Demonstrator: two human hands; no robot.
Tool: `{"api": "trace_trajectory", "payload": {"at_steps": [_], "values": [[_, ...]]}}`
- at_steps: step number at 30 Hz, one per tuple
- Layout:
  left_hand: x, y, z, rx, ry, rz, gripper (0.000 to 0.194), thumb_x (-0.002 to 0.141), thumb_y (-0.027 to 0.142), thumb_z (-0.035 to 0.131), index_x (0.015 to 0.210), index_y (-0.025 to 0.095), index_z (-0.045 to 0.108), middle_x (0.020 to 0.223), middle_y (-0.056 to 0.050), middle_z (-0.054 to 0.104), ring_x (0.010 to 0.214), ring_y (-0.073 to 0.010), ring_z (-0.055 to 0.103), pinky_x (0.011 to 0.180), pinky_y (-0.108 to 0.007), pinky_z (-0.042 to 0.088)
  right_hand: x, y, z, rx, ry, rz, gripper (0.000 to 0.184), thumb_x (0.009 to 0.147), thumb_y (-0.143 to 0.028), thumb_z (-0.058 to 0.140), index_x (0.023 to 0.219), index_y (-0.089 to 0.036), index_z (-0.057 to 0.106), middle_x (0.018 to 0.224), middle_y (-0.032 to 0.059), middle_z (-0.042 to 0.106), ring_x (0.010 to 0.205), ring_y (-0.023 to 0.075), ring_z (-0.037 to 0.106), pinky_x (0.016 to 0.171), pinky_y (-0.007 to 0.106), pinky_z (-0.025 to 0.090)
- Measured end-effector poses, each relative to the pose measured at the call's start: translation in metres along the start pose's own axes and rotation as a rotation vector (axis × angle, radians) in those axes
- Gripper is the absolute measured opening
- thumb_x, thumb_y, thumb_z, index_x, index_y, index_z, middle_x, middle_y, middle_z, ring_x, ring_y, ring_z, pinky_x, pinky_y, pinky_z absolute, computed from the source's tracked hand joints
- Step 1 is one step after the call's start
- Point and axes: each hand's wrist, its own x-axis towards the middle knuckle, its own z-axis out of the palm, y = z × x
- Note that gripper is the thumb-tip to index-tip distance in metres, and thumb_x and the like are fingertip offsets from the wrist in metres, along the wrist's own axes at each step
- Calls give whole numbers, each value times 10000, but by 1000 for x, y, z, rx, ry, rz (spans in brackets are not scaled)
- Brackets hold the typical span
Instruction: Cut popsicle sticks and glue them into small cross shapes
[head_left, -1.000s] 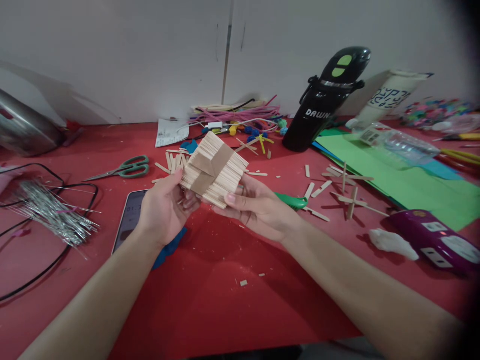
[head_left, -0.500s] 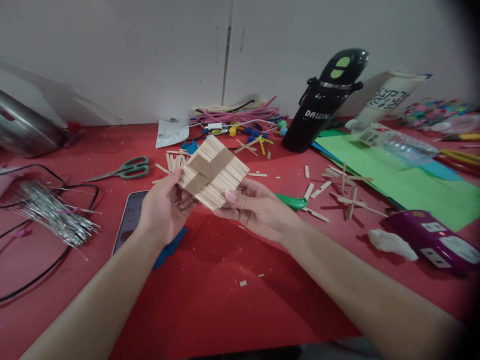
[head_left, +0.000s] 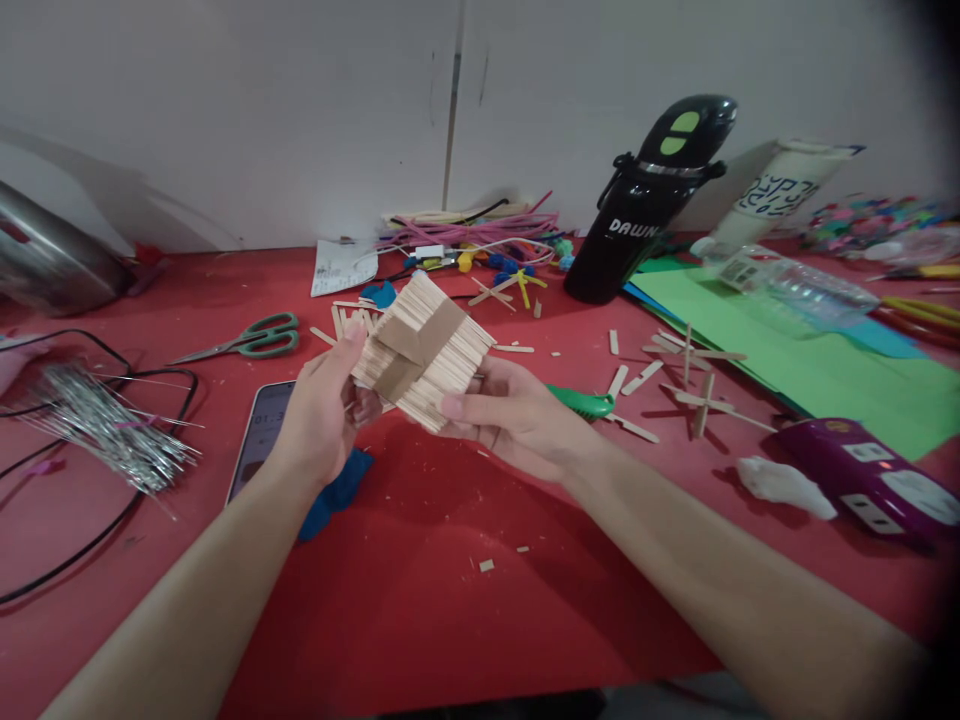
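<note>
Above the red table (head_left: 420, 560) I hold a flat panel of craft sticks (head_left: 450, 345) crossed by strips of brown tape. My left hand (head_left: 322, 415) grips its left edge, thumb on top and fingers curled beneath. My right hand (head_left: 517, 415) supports the lower right corner from below, thumb pressed against the edge. The panel is tilted, taped face toward me. Loose craft sticks (head_left: 346, 322) lie on the table just behind it.
Green scissors (head_left: 251, 338), a phone (head_left: 259, 430) and a blue piece (head_left: 334, 500) lie at left, with silver wires (head_left: 97, 420) and a black cable (head_left: 90, 540). A black bottle (head_left: 649, 205), green paper (head_left: 810, 365), stick crosses (head_left: 701, 395), a green cutter (head_left: 585, 402) and a purple device (head_left: 870, 480) are at right.
The stick panel has tilted and shifted slightly left and down between my hands. My left thumb has moved up onto its left edge. Nothing on the table has moved.
</note>
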Motion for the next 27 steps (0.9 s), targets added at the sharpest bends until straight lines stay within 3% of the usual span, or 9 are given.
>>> {"api": "trace_trajectory", "payload": {"at_steps": [4, 9, 15, 23, 27], "values": [[2, -1, -1, 55, 40, 36, 436, 860, 485, 638, 581, 173, 515, 475, 38, 420, 383, -42, 291, 385, -206, 200, -1, 0, 0, -8, -20, 3, 364, 692, -149, 844, 1015, -193, 682, 936, 20, 758, 828, 128, 729, 765, 229, 627], [0, 1, 1, 36, 0, -4, 511, 888, 547, 589, 547, 184, 476, 407, 52, 339, 359, -44, 261, 392, -202, 242, -1, 0, -3, 30, -1, -19, 327, 736, -206, 827, 1029, -195, 682, 964, 23, 745, 814, 123, 716, 771, 248, 633], [1, -1, 0, 36, -5, 15, 526, 891, 507, 606, 514, 176, 449, 390, 42, 343, 362, -49, 297, 399, -193, 279, -2, -1, -4, 46, -16, 0, 324, 743, -215, 825, 1035, -198, 684, 956, 19, 745, 816, 116, 715, 764, 229, 630], [3, -4, -3, 72, -19, 15, 521, 887, 574, 560, 554, 178, 498, 436, 32, 409, 359, -51, 299, 364, -199, 230, 1, -1, -3, 66, 57, 36, 258, 714, -232, 845, 920, -174, 700, 772, -9, 707, 671, 97, 679, 715, 238, 637], [5, -9, -7, 119, -35, 86, 481, 833, 547, 641, 556, 174, 519, 437, 34, 422, 361, -52, 295, 360, -204, 229, 2, -1, -4, 69, 134, 25, 275, 711, -296, 855, 881, -162, 685, 679, -30, 641, 633, 95, 646, 742, 282, 640]]}}
